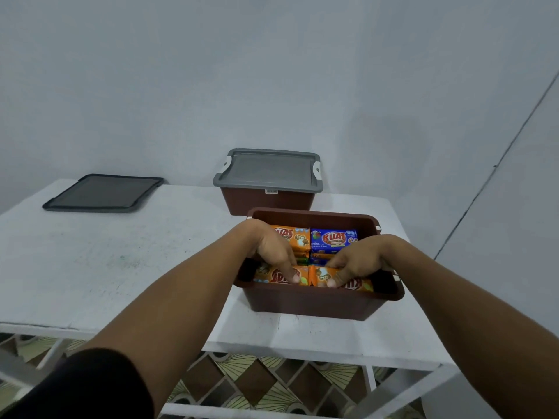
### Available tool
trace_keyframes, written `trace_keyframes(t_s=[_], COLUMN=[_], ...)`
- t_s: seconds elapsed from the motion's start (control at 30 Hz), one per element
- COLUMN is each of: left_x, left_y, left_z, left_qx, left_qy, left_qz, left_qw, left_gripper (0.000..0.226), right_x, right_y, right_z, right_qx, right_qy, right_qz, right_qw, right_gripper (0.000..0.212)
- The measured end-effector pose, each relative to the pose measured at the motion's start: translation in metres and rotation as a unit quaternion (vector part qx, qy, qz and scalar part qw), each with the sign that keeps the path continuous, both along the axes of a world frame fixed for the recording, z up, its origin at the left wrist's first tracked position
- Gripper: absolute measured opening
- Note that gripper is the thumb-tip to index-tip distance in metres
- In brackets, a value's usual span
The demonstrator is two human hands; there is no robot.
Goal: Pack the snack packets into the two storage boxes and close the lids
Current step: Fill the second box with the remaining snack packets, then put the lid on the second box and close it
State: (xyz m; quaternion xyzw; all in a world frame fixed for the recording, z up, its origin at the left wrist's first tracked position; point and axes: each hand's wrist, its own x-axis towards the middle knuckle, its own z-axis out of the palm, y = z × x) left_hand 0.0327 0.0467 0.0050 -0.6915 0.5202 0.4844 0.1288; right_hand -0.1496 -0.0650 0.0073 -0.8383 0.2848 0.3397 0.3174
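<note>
An open brown storage box (314, 302) stands on the white table near its front edge, holding orange and blue snack packets. My left hand (269, 247) pinches an orange packet (272, 275) at the box's front left. My right hand (357, 260) pinches another orange packet (320, 275) beside it at the front middle. An orange packet (298, 237) and a blue packet (334, 238) lie at the back of the box. Behind it stands a second brown box (266, 202) with its grey lid (267, 170) on.
A loose dark grey lid (102, 193) lies flat on the white table (106, 261) at the far left. A pale wall rises right behind the table. Patterned floor tiles (251, 382) show beneath the table's front edge.
</note>
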Motion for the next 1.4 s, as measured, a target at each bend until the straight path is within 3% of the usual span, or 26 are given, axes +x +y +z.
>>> trace_keyframes(t_s=[0.13,0.23,0.33,0.43,0.57,0.63,0.9,1.07,1.27,1.4], left_x=[0.002,0.011,0.022,0.033,0.069,0.093,0.236,0.366,0.528,0.601], left_y=[0.003,0.01,0.023,0.041,0.067,0.082,0.143,0.191,0.243,0.25], left_z=[-0.002,0.007,0.023,0.036,0.039,0.041,0.021,-0.001,-0.019,-0.045], left_qx=[-0.035,-0.179,-0.344,-0.465,-0.634,-0.654,-0.644,-0.614,-0.537,-0.476], left_qy=[0.006,0.036,0.093,0.11,0.063,0.026,0.032,0.021,-0.005,-0.01], left_qz=[0.008,0.075,0.194,0.267,0.355,0.37,0.42,0.452,0.5,0.556], left_qw=[0.999,0.98,0.914,0.837,0.684,0.66,0.638,0.647,0.679,0.681], left_gripper=[0.051,0.036,0.016,0.022,0.025,0.024,0.024,0.023,0.011,0.018], right_x=[0.001,0.005,0.021,0.049,0.11,0.143,0.291,0.402,0.512,0.56], right_y=[0.0,-0.003,-0.001,0.012,0.038,0.054,0.113,0.141,0.149,0.15], right_z=[0.0,0.01,0.026,0.041,0.046,0.046,0.043,0.023,-0.017,-0.044], right_qx=[0.005,-0.06,-0.068,0.044,0.111,0.12,0.098,0.084,0.092,0.087], right_qy=[-0.009,-0.1,-0.293,-0.424,-0.487,-0.497,-0.49,-0.472,-0.423,-0.38], right_qz=[-0.009,-0.035,-0.152,-0.239,-0.289,-0.299,-0.259,-0.267,-0.363,-0.424], right_qw=[1.0,0.993,0.941,0.872,0.817,0.806,0.826,0.836,0.825,0.817], right_gripper=[0.052,0.038,0.01,0.011,0.013,0.011,0.016,0.013,0.014,0.013])
